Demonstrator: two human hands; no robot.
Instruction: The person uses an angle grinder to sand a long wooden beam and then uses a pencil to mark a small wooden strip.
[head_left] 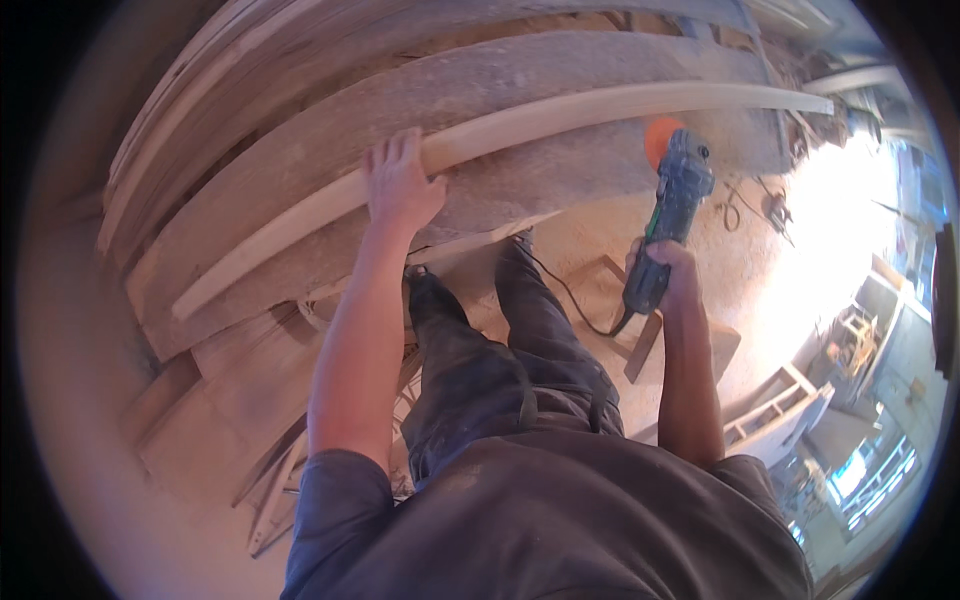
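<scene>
A long, pale wooden strip [560, 116], slightly tapered toward its ends, lies across a dusty wooden bench top [470, 85]. My left hand [402, 190] grips the strip left of its middle, its fingers laid over the wood and the thumb to the right. In my right hand [676, 268] is an angle grinder [682, 185], held by its body with the head pointing away from me. Its orange disc [660, 142] is beside the near edge of the strip; whether they touch I cannot tell. A dark cord runs from the grinder's rear toward my feet.
Long boards [190, 130] are stacked along the far left. Beneath the bench at lower left are more planks [250, 350]. A small wooden stool or frame [645, 345] stands on the dusty floor under my right arm. A ladder-like wooden frame [775, 410] is at right, near bright light.
</scene>
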